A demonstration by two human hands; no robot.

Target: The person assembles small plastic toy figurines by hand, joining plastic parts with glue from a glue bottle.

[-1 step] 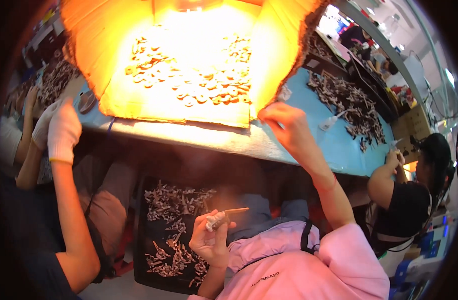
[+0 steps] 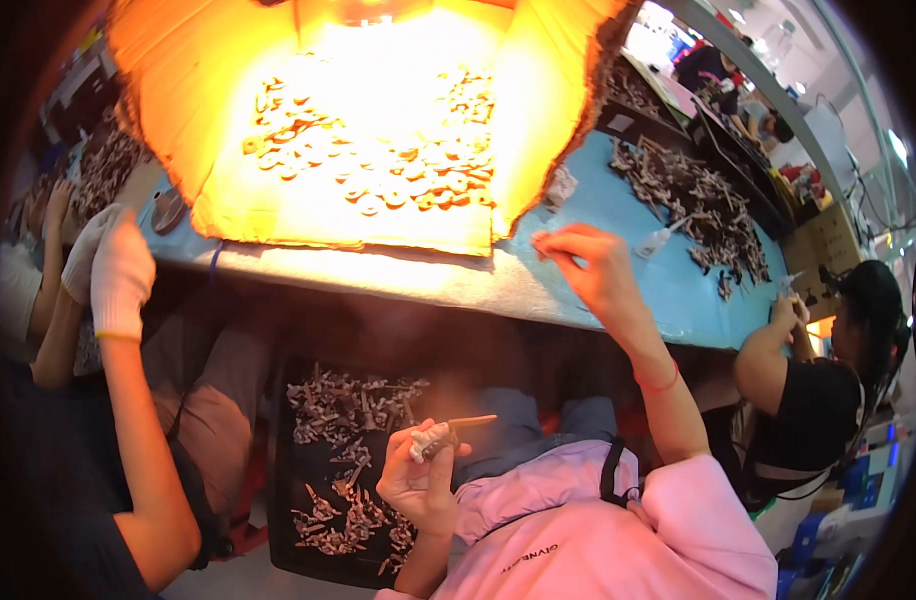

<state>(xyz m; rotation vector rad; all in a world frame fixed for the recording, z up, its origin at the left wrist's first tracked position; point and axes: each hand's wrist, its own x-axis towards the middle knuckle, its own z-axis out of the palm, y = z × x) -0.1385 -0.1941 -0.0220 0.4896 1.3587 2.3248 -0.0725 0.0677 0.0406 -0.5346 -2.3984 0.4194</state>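
Observation:
Above my lap, my left hand (image 2: 418, 482) is closed on a small grey-and-white molded piece (image 2: 433, 441) with a tan, stick-like part (image 2: 473, 421) pointing right. My right hand (image 2: 596, 268) hovers over the blue table, just right of the cardboard box's front corner. Its thumb and forefinger are pinched together; whatever may be between them is too small to make out. Inside the brightly lit cardboard box (image 2: 428, 236) lie many small ring-like and curved pieces (image 2: 378, 190), partly washed out by glare.
On the blue table (image 2: 578, 305), a heap of small brown-grey parts (image 2: 693, 205) lies at right beside a white-tipped bottle (image 2: 658, 240). Below stands a black tray (image 2: 283, 470) of similar parts. A co-worker's gloved hand (image 2: 123, 275) is at left; another person (image 2: 818, 400) sits at right.
My right hand has moved slightly right and down, away from the cardboard box's corner. My left hand keeps its hold on the small piece. The view has shifted slightly.

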